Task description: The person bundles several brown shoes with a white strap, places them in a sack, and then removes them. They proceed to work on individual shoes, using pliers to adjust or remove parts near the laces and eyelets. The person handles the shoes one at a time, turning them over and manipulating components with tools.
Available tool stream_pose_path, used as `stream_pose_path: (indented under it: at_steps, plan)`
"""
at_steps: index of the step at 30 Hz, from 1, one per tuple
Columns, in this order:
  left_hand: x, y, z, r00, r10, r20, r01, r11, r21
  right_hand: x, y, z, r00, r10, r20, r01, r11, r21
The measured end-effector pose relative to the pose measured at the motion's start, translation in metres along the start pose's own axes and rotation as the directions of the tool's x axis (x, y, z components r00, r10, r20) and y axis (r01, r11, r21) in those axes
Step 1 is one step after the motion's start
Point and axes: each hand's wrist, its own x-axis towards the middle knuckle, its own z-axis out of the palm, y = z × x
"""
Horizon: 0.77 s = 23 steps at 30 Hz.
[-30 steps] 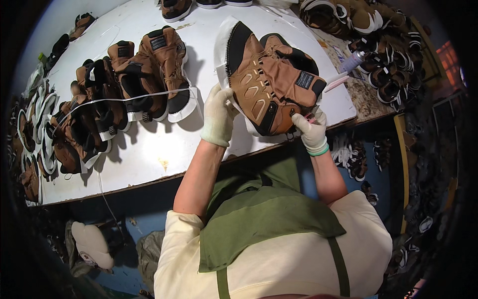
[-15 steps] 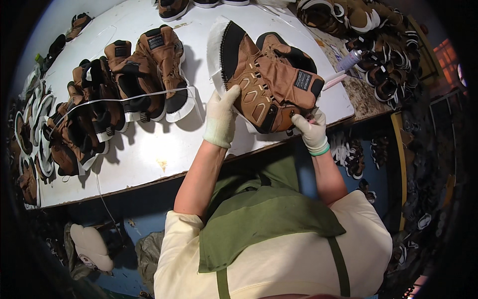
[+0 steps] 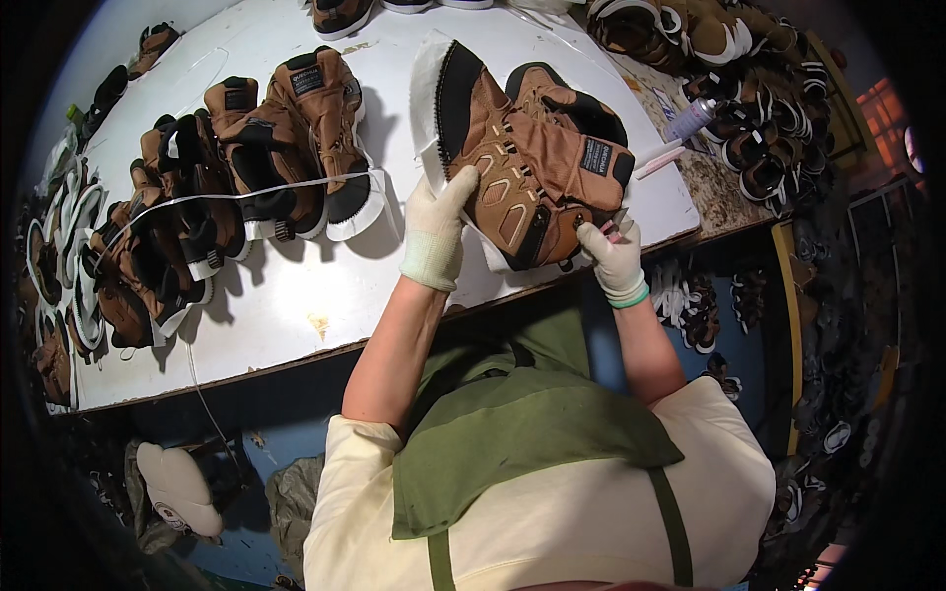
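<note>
Left hand point(image 3: 434, 231), in a white glove, grips the forward side of one brown boot upper point(image 3: 522, 167), fingers closed against its leather. Right hand point(image 3: 613, 258), also gloved, clamps the collar end and holds a thin pink tool, its kind unclear. The boot upper is held above the near edge of the white table point(image 3: 296, 305). Its long axis runs diagonally: the black toe cap points up and left, away from the person; the padded collar points down and right. A row of brown boot uppers point(image 3: 246, 167) lies to the left; at least five are countable. One spray can point(image 3: 690, 118) lies to the right.
</note>
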Motion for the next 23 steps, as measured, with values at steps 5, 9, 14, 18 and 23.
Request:
stream_pose_path:
  at_steps: [5,9,14,18,23]
  plan:
    - [0.008,0.006,-0.009,0.999,-0.004,0.051,-0.006,0.980,0.200,-0.001,-0.006,0.005,1.000,0.006,-0.006,-0.006,1.000,-0.005]
    - [0.013,0.008,-0.014,0.797,0.602,0.047,-0.250,0.259,0.933,-0.004,-0.019,0.012,0.996,0.083,-0.013,-0.084,0.995,-0.047]
    - [0.013,0.026,-0.007,0.371,0.680,0.632,-0.652,-0.294,0.699,-0.009,-0.039,0.033,0.998,0.061,-0.019,-0.063,0.994,-0.093]
    - [0.019,0.028,-0.003,0.767,0.452,0.455,-0.520,0.022,0.854,-0.011,-0.037,0.035,0.996,0.086,0.005,-0.085,0.984,-0.156]
    - [0.020,0.034,0.002,0.854,0.351,0.385,-0.432,0.065,0.900,-0.007,-0.032,0.028,0.991,0.120,0.051,-0.106,0.969,-0.223]
